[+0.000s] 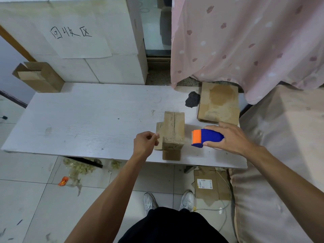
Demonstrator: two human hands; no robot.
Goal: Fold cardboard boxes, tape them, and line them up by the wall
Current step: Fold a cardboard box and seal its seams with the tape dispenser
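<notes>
A small brown cardboard box (172,130) stands near the front edge of the white table (78,120), with one flap spread to its left and another hanging over the table's edge. My left hand (145,142) is curled just left of the box, its fingertips at the left flap; whether they pinch the flap is unclear. My right hand (231,137) grips a blue and orange tape dispenser (206,137) to the right of the box, orange end toward it, a small gap between them.
A stack of flattened cardboard (219,104) lies at the table's back right beside a dark grey lump (192,99). An open brown box (40,76) leans at the back left against white cartons (87,41). Flat cardboard (210,185) and litter lie on the floor. A pink curtain (245,41) hangs right.
</notes>
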